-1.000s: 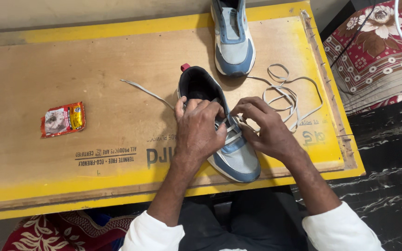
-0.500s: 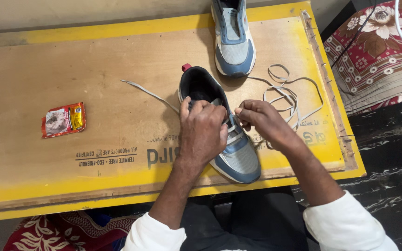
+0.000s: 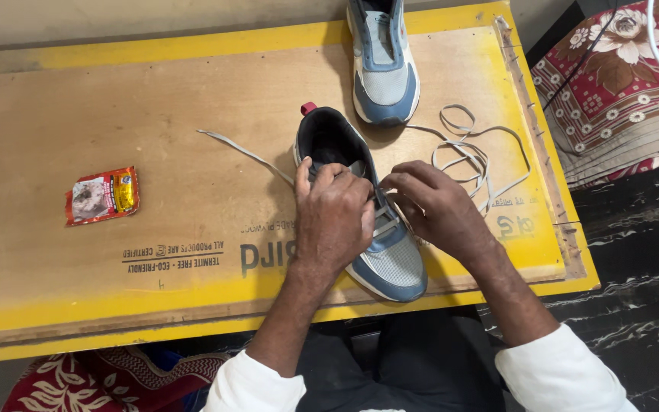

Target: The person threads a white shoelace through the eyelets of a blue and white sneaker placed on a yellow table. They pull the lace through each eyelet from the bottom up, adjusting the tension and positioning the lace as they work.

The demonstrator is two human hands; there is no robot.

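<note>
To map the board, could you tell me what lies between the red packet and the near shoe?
Head view: bare plywood board and one loose lace end.

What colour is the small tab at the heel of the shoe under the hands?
The tab is red, seen in the head view at the back of the shoe.

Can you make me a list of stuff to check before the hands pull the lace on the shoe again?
1. Left hand steadies the near shoe from above: ok.
2. Right hand pinches the lace beside the shoe's eyelets: ok.
3. One lace end lies free on the board to the left of the shoe: ok.
4. The loose lace on the right is looped over itself and may snag: not ok.
5. Which eyelet comes next, hidden under the fingers: cannot tell.
6. Second shoe and the small red packet lie away from the hands: ok.
</note>
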